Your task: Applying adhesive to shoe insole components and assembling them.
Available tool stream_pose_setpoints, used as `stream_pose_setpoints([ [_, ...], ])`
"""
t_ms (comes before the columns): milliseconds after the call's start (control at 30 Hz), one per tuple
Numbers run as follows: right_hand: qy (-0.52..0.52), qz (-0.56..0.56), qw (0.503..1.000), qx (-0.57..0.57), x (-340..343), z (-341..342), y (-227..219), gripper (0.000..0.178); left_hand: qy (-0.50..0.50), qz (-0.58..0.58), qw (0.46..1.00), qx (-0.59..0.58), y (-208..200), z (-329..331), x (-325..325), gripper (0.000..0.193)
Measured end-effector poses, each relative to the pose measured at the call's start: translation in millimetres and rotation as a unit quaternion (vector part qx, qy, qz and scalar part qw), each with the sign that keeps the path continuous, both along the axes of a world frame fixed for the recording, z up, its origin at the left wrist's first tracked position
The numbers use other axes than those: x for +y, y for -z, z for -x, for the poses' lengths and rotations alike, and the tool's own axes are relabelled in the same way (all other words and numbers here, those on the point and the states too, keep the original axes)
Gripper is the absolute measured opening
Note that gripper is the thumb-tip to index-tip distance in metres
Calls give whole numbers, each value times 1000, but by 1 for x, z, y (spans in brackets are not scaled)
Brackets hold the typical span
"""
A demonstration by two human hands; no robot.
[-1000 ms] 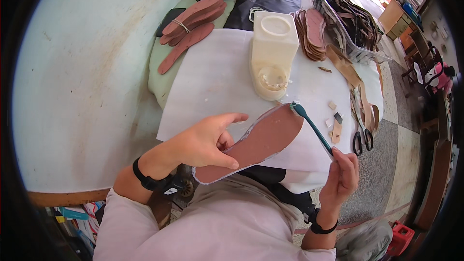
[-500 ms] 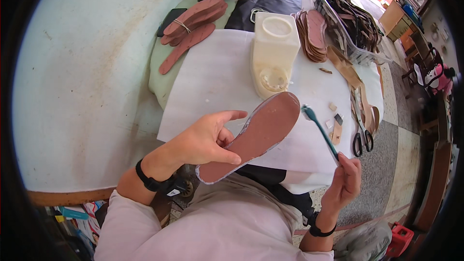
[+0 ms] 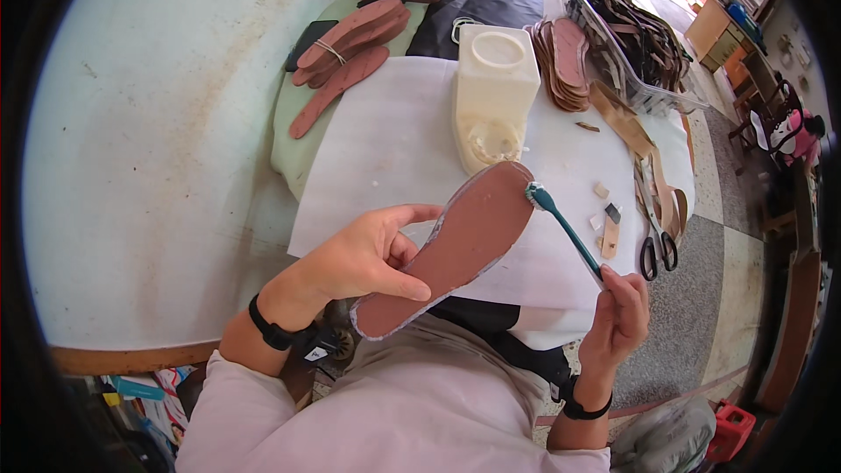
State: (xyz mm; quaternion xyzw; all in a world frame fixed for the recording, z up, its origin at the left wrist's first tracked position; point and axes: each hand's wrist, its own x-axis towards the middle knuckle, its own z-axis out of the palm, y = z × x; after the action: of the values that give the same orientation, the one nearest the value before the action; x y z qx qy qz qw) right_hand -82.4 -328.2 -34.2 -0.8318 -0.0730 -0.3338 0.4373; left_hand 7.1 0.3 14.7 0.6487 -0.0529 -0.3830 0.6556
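A reddish-brown shoe insole (image 3: 477,236) with a whitish edge is tilted over the table, its wide end pointing away from me. My left hand (image 3: 372,254) grips it by the left edge near the narrow end, thumb lying on the top face. Between the fingers and thumb of my right hand (image 3: 620,311) is the handle of a teal toothbrush (image 3: 565,229). Its bristles, coated in something white, meet the insole's right edge near the wide end. Just beyond the insole stands a cream plastic container (image 3: 495,92) with whitish residue in its low round opening.
Bundled insoles (image 3: 359,31) lie at the far left, and a stack of insoles (image 3: 565,66) sits right of the container. A clear plastic basket (image 3: 631,79) holds dark straps. Black-handled scissors (image 3: 653,236) and small scraps (image 3: 611,229) lie on the right of the white sheet (image 3: 368,153).
The toothbrush has moved left, from a gap beside the insole to its right edge. The insole has shifted slightly left, still in my left hand.
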Motion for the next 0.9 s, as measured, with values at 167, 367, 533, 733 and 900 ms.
stream_pose_setpoints([
  [167, -19, -5, 1000, 13, 6, 7, 2, 22, -21, 80, 996, 24, 9, 1, 4, 101],
  [367, -56, -58, 996, 37, 8, 22, 5, 20, -22, 147, 987, 69, 8, -3, 3, 99],
  [533, -54, -60, 996, 29, 10, 21, 0, 20, -26, 190, 974, 118, 14, -2, 2, 99],
  [733, -17, -43, 999, 8, 0, 7, 9, 22, 8, 231, 961, 150, 24, -1, 7, 97],
  [900, 8, -48, 999, -10, -4, 1, 13, 22, -6, 178, 977, 114, 23, 3, 6, 96],
])
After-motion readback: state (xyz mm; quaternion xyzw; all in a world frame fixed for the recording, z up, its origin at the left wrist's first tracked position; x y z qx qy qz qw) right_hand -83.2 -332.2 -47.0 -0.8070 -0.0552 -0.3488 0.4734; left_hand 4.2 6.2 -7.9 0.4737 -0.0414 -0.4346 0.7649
